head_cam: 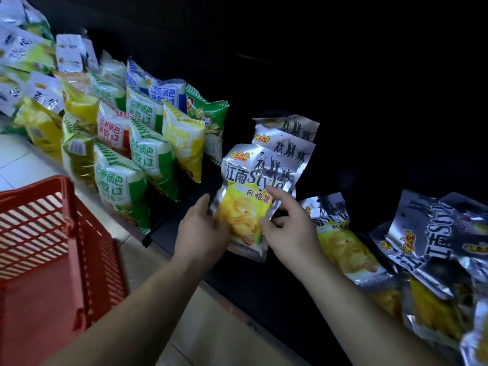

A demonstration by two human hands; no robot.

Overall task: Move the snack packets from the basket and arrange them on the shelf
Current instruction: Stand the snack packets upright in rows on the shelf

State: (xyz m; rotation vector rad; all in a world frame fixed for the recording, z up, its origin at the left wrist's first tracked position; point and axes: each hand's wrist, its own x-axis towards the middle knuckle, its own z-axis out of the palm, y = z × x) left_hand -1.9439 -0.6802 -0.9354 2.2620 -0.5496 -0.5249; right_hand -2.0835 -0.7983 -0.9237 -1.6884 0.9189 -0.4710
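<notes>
One silver snack packet (248, 186) at the shelf (264, 281); left hand (203, 231), fingers curled round its nine o'clock edge; right hand (287, 228), fingers pinching at three o'clock.

Light: dim overall; shelf (264, 283) interior near black, its back lost in shadow.
Brightest zone: upper left, where white packets (23, 46) wash out.
Glare: pale highlights on the foil of silver packets (422, 233).
Focus: print on front packet (253, 178) legible; far-left packets and basket (50, 215) smeared.
Distortion: wide-angle bowing; shelf edge curves toward the borders.
</notes>
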